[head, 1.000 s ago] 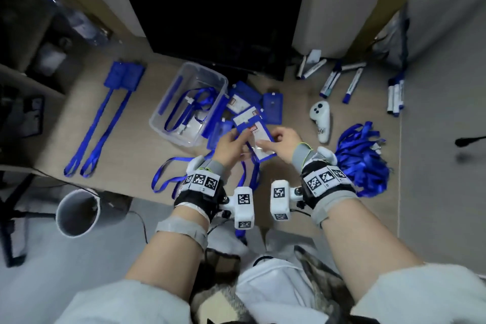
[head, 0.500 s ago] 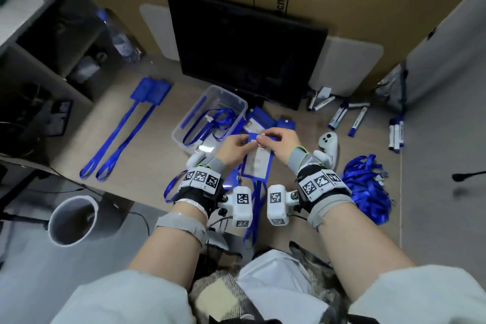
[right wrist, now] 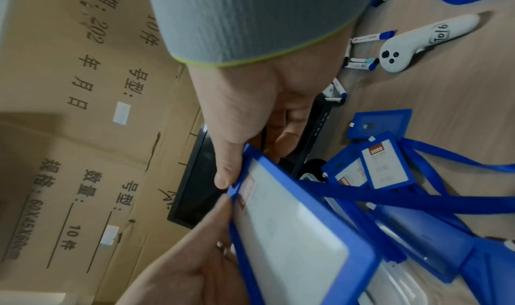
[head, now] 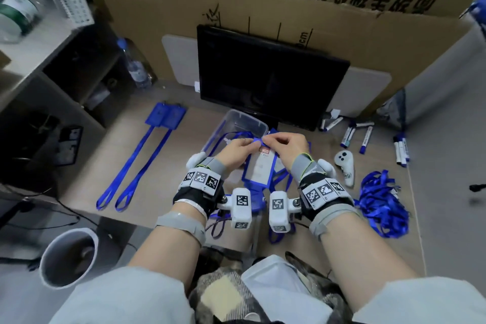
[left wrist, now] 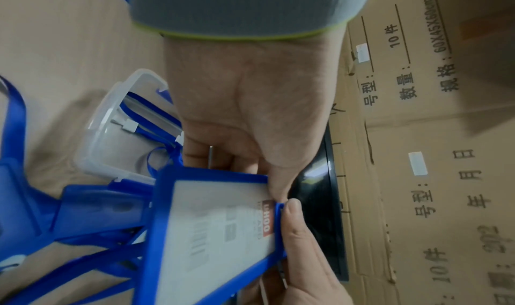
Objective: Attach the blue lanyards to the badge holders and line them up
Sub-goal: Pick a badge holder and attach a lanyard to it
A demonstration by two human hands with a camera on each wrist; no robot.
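- A grey round bin stands on the floor at the far left, below the desk edge.
- On the pale wood-grain desk, two finished sets lie side by side: flat blue rectangular holders at the far end, their ribbon loops running back toward the person.
- A clear, round-cornered plastic tub sits in front of the black monitor; blue ribbon lies coiled inside it.
- The left hand is raised above the desk, thumb and fingertips pinching the top edge of the badge holder.
- That holder is a rigid blue rectangular frame around a frosted white window with a small red label near the top; it hangs upright between both hands, over the desk just in front of the tub.
- A flat blue lanyard strap crosses behind it; whether its clip is already fastened cannot be told.
- The right hand mirrors the left, thumb and forefinger pinched narrowly on the same top edge, the two hands' tips almost touching.
- More blue holders lie overlapping on the desk beyond.
- A smooth white controller lies to the right, near scattered white markers with blue caps.
- A loose tangled heap of blue lanyards rests at the right desk edge.
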